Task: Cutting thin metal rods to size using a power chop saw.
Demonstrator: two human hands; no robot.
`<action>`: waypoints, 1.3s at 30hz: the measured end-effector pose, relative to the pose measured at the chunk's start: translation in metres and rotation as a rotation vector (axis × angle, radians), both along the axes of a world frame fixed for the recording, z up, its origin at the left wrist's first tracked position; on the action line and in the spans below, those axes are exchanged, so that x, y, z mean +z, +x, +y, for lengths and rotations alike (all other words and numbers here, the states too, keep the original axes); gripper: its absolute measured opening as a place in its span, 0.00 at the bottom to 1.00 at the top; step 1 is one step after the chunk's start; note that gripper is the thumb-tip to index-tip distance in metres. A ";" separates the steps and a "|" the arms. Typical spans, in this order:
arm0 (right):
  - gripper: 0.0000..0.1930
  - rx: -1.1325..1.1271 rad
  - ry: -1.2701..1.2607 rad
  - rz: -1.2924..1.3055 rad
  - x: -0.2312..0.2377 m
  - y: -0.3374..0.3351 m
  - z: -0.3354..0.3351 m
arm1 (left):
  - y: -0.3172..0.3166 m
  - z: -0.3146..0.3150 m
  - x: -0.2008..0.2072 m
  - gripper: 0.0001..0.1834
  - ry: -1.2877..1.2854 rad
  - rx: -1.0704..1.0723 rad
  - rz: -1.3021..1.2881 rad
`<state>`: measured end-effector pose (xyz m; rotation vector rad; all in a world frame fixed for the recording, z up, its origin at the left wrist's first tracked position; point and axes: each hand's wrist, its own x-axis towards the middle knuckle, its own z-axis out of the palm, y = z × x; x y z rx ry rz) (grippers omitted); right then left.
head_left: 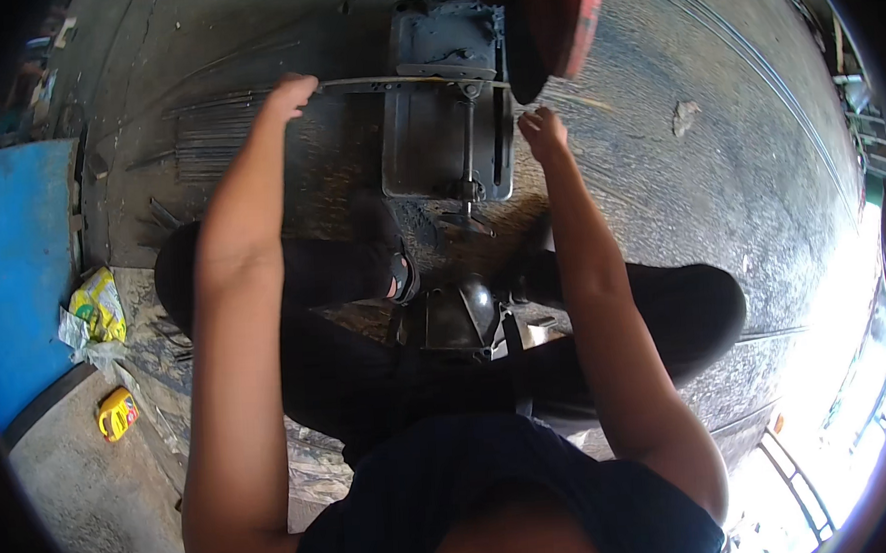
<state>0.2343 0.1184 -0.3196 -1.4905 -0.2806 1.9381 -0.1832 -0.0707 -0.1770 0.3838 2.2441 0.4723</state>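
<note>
My left hand [294, 94] is closed round the left end of a long thin metal rod [378, 80]. That rod runs to the right across a dark cut-off saw base [396, 144], along the front of its upper block. A screw clamp [468, 140] with a crank handle at its near end lies lengthwise on the base. My right hand [544, 131], fingers curled in, is just right of the base and below the red-rimmed, dark round part [578, 24] of the machine. Whether it grips anything is hidden.
Several thin rods [211, 143] lie on the floor at the left, and long rods [742, 51] at the right. A blue panel [27, 268], a yellow bag [99, 305] and a yellow container [118, 414] are on the left. Between my legs sits a dark metal part [455, 316].
</note>
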 end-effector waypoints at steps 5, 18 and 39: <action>0.15 0.241 -0.041 -0.192 0.014 0.041 -0.075 | -0.027 0.031 0.134 0.26 -0.096 -0.395 0.047; 0.16 -0.096 -0.257 0.435 0.012 0.022 -0.253 | 0.161 0.050 0.293 0.37 1.289 -0.406 0.237; 0.41 0.177 0.486 -0.744 0.049 0.000 -0.262 | 0.198 0.060 0.266 0.35 1.387 -0.927 0.752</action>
